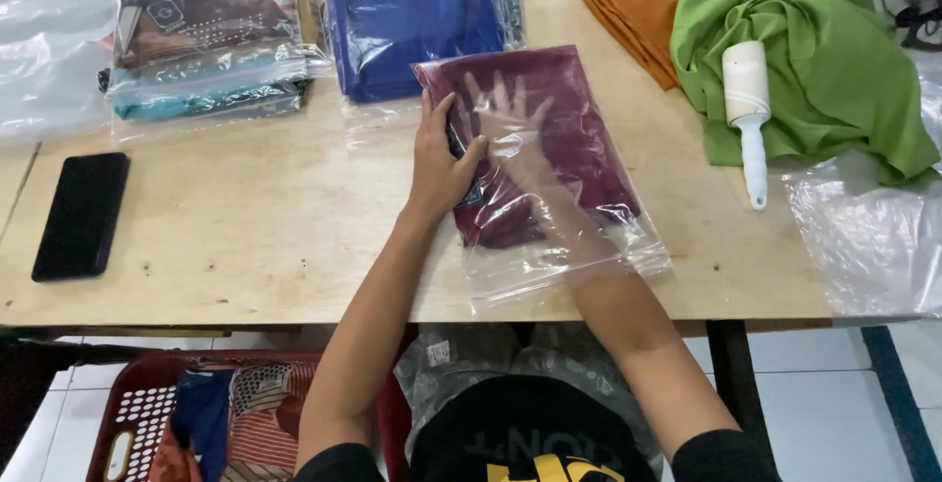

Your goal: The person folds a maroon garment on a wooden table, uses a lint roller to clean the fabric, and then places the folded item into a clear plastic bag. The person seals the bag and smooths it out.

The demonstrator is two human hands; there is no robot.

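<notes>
While the folded maroon cloth [549,138] lies half inside a clear plastic bag [579,251] near the middle of the wooden table [265,227], the right hand [510,133] is inside the bag, fingers spread wide and flat on the cloth. The left hand [440,163] grips the bag's left edge, thumb over the top. Farther off lie a bagged blue cloth [412,16] and other bagged garments [211,35]; to the right, green fabric [824,60], an orange cloth [633,1] and a white lint roller [748,114]. A black phone [81,215] lies far left.
</notes>
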